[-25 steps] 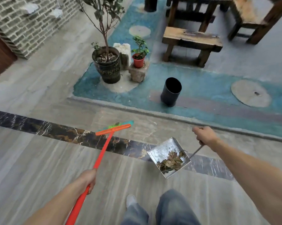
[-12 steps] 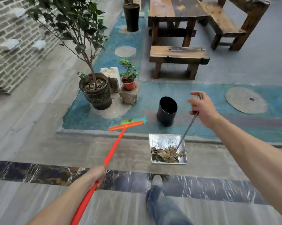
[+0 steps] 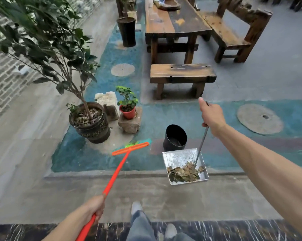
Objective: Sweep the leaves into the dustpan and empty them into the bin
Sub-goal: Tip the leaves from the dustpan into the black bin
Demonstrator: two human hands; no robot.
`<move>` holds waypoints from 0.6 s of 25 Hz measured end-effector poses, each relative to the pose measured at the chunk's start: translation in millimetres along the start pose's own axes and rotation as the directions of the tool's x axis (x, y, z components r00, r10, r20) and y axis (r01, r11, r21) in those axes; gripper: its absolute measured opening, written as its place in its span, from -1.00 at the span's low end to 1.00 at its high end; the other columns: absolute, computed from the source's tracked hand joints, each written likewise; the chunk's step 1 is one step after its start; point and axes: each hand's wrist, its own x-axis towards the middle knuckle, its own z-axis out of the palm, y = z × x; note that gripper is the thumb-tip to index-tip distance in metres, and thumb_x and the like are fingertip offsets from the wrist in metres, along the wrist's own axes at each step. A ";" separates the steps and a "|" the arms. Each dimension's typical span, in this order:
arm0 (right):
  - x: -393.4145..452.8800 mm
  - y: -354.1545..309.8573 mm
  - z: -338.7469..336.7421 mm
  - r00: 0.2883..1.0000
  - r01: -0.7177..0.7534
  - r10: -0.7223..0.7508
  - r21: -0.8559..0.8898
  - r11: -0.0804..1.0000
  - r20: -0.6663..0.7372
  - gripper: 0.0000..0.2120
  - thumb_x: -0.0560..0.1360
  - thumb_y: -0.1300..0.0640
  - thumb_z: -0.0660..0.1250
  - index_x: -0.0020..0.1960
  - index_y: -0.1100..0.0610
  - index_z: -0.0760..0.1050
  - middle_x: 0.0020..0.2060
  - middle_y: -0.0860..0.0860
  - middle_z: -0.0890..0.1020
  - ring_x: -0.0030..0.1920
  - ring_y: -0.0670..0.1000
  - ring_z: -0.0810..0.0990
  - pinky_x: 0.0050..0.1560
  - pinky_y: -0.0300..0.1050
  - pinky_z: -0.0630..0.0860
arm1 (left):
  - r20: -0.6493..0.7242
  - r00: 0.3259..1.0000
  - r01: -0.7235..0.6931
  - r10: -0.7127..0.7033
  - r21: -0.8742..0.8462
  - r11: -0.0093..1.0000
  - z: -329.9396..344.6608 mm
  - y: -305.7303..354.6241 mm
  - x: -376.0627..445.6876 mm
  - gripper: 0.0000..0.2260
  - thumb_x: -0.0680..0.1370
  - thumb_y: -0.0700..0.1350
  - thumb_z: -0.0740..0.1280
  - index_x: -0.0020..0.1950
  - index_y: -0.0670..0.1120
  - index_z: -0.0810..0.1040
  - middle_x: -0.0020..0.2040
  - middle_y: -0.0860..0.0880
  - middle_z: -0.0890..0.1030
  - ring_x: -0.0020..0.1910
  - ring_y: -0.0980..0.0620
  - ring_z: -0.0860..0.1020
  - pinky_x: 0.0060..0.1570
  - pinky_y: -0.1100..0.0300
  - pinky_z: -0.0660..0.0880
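Observation:
My right hand [image 3: 212, 116] grips the thin metal handle of a square silver dustpan [image 3: 179, 157], which hangs in the air just in front of a black cylindrical bin [image 3: 175, 137]. Dry brown leaves [image 3: 185, 173] lie heaped in the pan's near end. My left hand [image 3: 94, 206] grips the orange handle of a broom [image 3: 119, 168]; its orange head with green and teal bristles [image 3: 132, 147] points forward, left of the bin.
A large dark pot with a small tree [image 3: 89, 121] and a red pot [image 3: 128, 113] on a stone stand left of the bin. A wooden bench [image 3: 182, 75], table [image 3: 174, 21] and chair [image 3: 233, 30] lie beyond. A low kerb [image 3: 112, 173] crosses ahead of my feet.
I have walked forward toward the bin. My right hand has lifted the dustpan up and forward until it hangs beside the bin; the broom has come along in my left hand.

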 end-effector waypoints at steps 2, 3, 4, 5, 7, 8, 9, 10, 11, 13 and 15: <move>26.8 -9.3 12.3 0.998 0.018 -0.014 -0.059 0.998 0.064 -0.59 0.48 -0.22 0.28 -0.26 0.09 0.31 -0.41 0.03 0.31 -0.41 0.05 0.34 -0.34 -0.08 0.48 | 0.038 0.998 0.043 -0.040 -0.063 0.997 -12.3 19.3 22.6 -0.53 0.68 -0.01 0.05 -0.41 -0.15 0.25 -0.68 -0.01 0.21 -0.82 0.10 0.13 -0.70 0.52 0.09; 39.2 -13.4 17.2 0.996 0.022 -0.014 -0.079 0.997 0.093 -0.62 0.47 -0.18 0.32 -0.25 0.09 0.30 -0.41 0.02 0.29 -0.42 0.03 0.31 -0.34 -0.07 0.46 | 0.053 0.996 0.072 -0.069 -0.063 0.995 -18.7 27.9 36.5 -0.53 0.68 0.00 0.04 -0.41 -0.15 0.25 -0.68 -0.01 0.20 -0.82 0.11 0.12 -0.69 0.52 0.09; 50.0 -19.0 22.6 0.993 0.011 0.000 -0.090 0.996 0.119 -0.65 0.46 -0.13 0.35 -0.23 0.09 0.30 -0.42 0.01 0.27 -0.44 0.02 0.29 -0.36 -0.07 0.43 | 0.064 0.994 0.091 -0.088 -0.040 0.995 -24.3 35.5 51.0 -0.53 0.67 0.01 0.04 -0.41 -0.15 0.25 -0.67 -0.01 0.21 -0.82 0.11 0.13 -0.68 0.52 0.09; 59.6 -23.1 27.5 0.988 -0.017 0.029 -0.082 0.997 0.151 -0.67 0.46 -0.09 0.36 -0.22 0.08 0.30 -0.43 0.01 0.25 -0.46 0.01 0.26 -0.39 -0.09 0.38 | 0.068 0.993 0.100 -0.099 -0.012 0.995 -30.3 42.3 62.7 -0.51 0.67 0.02 0.04 -0.42 -0.15 0.25 -0.67 -0.01 0.22 -0.81 0.10 0.13 -0.66 0.52 0.10; 76.3 -28.7 36.0 0.985 -0.087 0.094 -0.059 0.994 0.146 -0.70 0.45 -0.05 0.35 -0.26 0.08 0.29 -0.45 0.00 0.22 -0.49 0.02 0.20 -0.42 -0.11 0.32 | 0.048 0.996 0.079 -0.081 0.046 0.996 -45.5 57.9 86.9 -0.50 0.68 -0.01 0.03 -0.44 -0.15 0.26 -0.68 -0.01 0.24 -0.82 0.09 0.16 -0.65 0.50 0.08; 83.2 -29.6 40.6 0.992 -0.093 0.100 -0.082 0.992 0.082 -0.69 0.44 -0.02 0.34 -0.30 0.09 0.27 -0.46 0.01 0.21 -0.49 0.04 0.20 -0.41 -0.09 0.33 | 0.043 0.996 0.074 -0.077 0.064 0.995 -52.7 65.9 95.1 -0.51 0.68 -0.03 0.03 -0.44 -0.15 0.26 -0.69 -0.01 0.25 -0.82 0.08 0.16 -0.66 0.49 0.06; 91.3 -30.2 46.3 0.997 -0.077 0.077 -0.135 0.988 -0.005 -0.67 0.44 0.01 0.33 -0.34 0.09 0.23 -0.47 0.02 0.22 -0.46 0.06 0.22 -0.38 -0.04 0.35 | 0.054 0.996 0.073 -0.077 0.078 0.994 -59.8 75.9 102.0 -0.51 0.69 -0.04 0.02 -0.44 -0.15 0.26 -0.69 -0.01 0.25 -0.83 0.07 0.16 -0.68 0.48 0.05; 97.6 -31.0 53.1 0.997 -0.049 0.037 -0.192 0.980 -0.065 -0.65 0.45 0.02 0.31 -0.36 0.10 0.21 -0.48 0.04 0.23 -0.44 0.08 0.24 -0.35 0.00 0.38 | 0.058 0.995 0.077 -0.083 0.097 0.992 -64.7 84.1 109.0 -0.51 0.69 -0.04 0.02 -0.43 -0.15 0.27 -0.70 -0.01 0.25 -0.84 0.07 0.16 -0.70 0.48 0.04; 99.7 -31.2 58.1 0.996 -0.011 -0.012 -0.246 0.969 -0.091 -0.62 0.47 0.01 0.30 -0.38 0.10 0.19 -0.48 0.06 0.25 -0.42 0.09 0.26 -0.35 0.03 0.40 | 0.053 0.995 0.078 -0.084 0.111 0.991 -67.8 89.2 112.1 -0.51 0.69 -0.04 0.02 -0.44 -0.15 0.28 -0.70 -0.01 0.26 -0.84 0.06 0.17 -0.71 0.48 0.05; 109.4 -28.4 67.3 0.991 0.050 -0.087 -0.325 0.945 -0.100 -0.57 0.52 -0.02 0.26 -0.40 0.12 0.18 -0.49 0.08 0.26 -0.41 0.10 0.27 -0.37 -0.03 0.33 | 0.059 0.994 0.080 -0.088 0.119 0.990 -72.2 98.1 122.0 -0.51 0.68 -0.05 0.05 -0.44 -0.15 0.28 -0.68 -0.01 0.28 -0.84 0.06 0.18 -0.71 0.48 0.04; 118.1 -25.5 72.9 0.984 0.122 -0.161 -0.377 0.918 -0.072 -0.54 0.57 -0.05 0.21 -0.40 0.12 0.16 -0.50 0.04 0.23 -0.43 0.07 0.22 -0.40 -0.04 0.17 | 0.027 0.994 0.100 -0.101 0.065 0.993 -70.3 104.6 132.0 -0.55 0.68 -0.09 0.05 -0.41 -0.15 0.26 -0.65 0.00 0.26 -0.83 0.08 0.17 -0.69 0.48 0.03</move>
